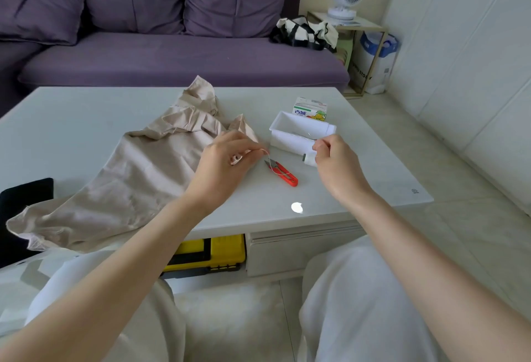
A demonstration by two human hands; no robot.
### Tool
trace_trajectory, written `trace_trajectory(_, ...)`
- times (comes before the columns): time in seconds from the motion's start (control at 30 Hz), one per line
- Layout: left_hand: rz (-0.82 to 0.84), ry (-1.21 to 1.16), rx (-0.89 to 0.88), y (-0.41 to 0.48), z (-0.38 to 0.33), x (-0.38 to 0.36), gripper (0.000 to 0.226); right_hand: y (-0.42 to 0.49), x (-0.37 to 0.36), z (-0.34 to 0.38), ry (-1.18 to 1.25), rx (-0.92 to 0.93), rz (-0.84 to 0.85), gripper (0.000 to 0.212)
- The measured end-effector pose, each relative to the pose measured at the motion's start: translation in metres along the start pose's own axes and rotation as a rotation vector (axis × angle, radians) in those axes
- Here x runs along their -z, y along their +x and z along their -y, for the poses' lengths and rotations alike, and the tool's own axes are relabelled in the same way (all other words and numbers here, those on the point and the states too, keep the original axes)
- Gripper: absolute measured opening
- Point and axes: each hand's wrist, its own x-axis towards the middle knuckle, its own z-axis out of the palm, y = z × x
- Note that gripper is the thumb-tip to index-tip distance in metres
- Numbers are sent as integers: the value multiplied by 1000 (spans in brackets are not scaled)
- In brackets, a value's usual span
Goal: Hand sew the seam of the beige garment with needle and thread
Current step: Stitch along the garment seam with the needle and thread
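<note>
Pinching a pale thread (268,157) between thumb and forefinger, the left hand (227,160) hovers at the right edge of the beige garment (129,178), which lies crumpled across the white table (86,120). The right hand (336,160) has its fingertips pressed together on something too fine to make out, just in front of a white tray (298,132). A white spool (310,159) sits beneath it. Red thread snips (283,173) lie between the hands; a juice carton (311,109) stands behind the tray.
</note>
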Motion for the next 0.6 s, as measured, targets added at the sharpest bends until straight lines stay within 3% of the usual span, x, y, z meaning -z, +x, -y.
trace_trajectory(0.13,-19,14,-105,-2,-18,4,12,-5,-7,12,112,48,-5,18)
trace_trajectory(0.3,33,67,-194,-5,-25,2,14,-16,-14,36,391,-48,158,17)
trace_trajectory(0.5,46,196,-120,-6,-5,0,12,-27,-18,36,395,-187,406,26)
trace_trajectory(0.6,109,293,-61,-4,14,-3,12,-24,-16,31,484,-177,383,28)
